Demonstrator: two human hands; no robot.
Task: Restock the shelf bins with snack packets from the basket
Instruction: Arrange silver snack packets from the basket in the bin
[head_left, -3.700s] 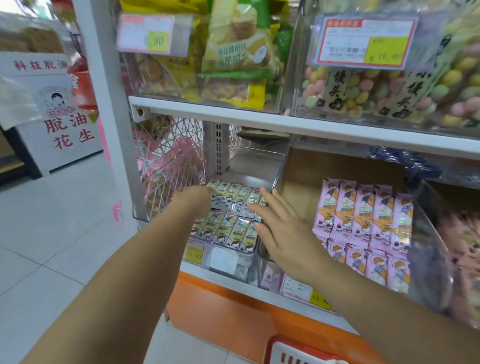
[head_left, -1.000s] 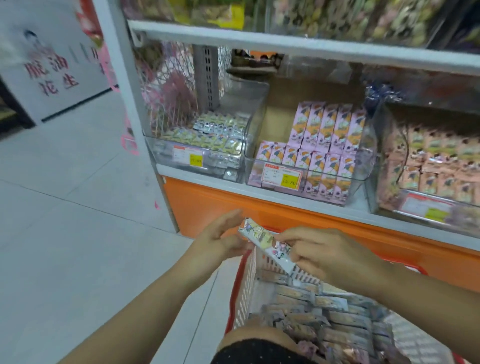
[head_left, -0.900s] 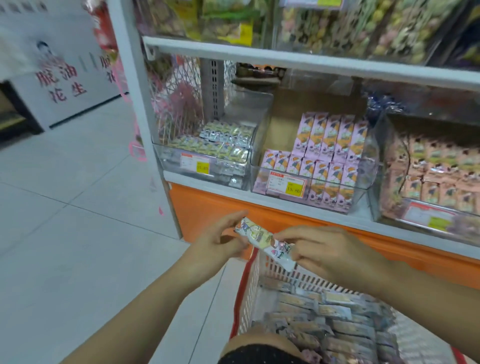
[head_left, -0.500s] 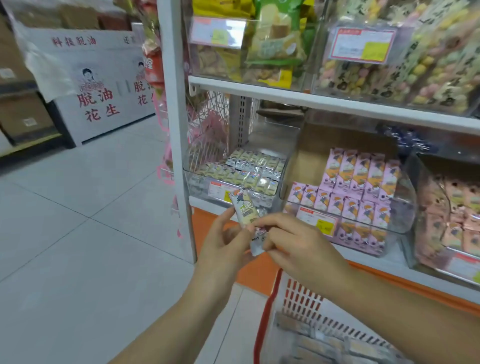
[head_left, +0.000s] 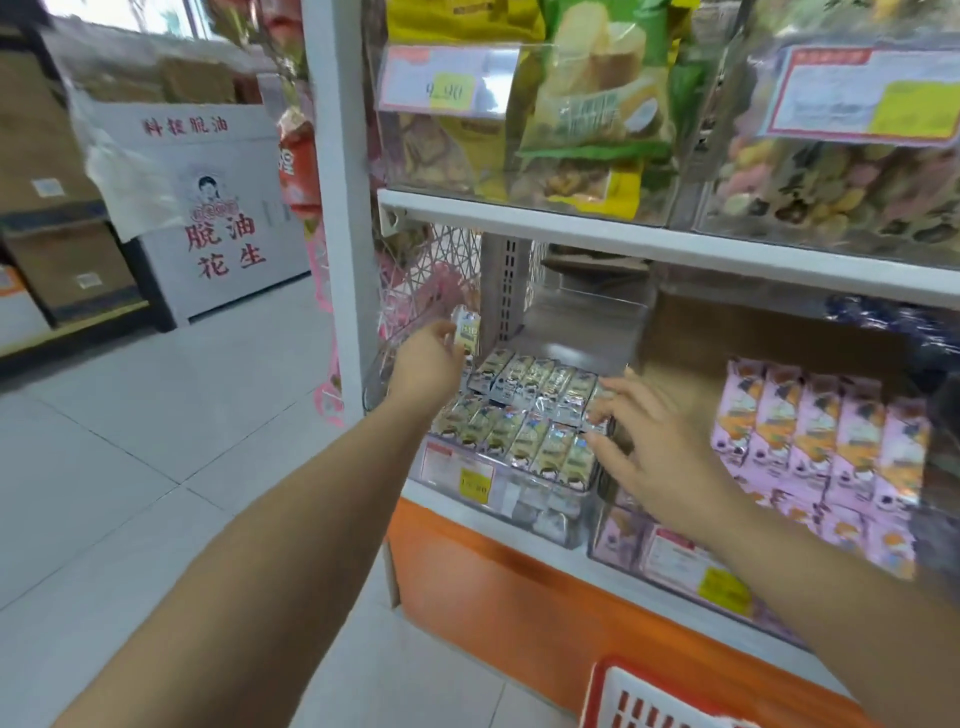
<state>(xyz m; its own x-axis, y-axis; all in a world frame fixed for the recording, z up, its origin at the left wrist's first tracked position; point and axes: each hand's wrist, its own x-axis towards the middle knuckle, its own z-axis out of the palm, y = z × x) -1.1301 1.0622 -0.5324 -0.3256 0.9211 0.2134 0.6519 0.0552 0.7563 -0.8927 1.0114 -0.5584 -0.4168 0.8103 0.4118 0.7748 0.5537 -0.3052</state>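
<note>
Left hand (head_left: 428, 358) pinching snack packet (head_left: 466, 328) above clear bin (head_left: 498, 488), right hand (head_left: 649, 441) fingers spread on packet rows (head_left: 524, 415).

Basket (head_left: 639, 696) cut off by bottom edge; price tag (head_left: 475, 480) unreadable.

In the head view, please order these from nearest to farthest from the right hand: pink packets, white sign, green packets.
1. Green packets, left, at the right hand.
2. Pink packets, just right.
3. White sign, far left, beyond the aisle.

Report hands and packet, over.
Left hand pinching one snack packet above the clear bin. Right hand open, fingers on the stocked rows. Nothing in the way.
</note>
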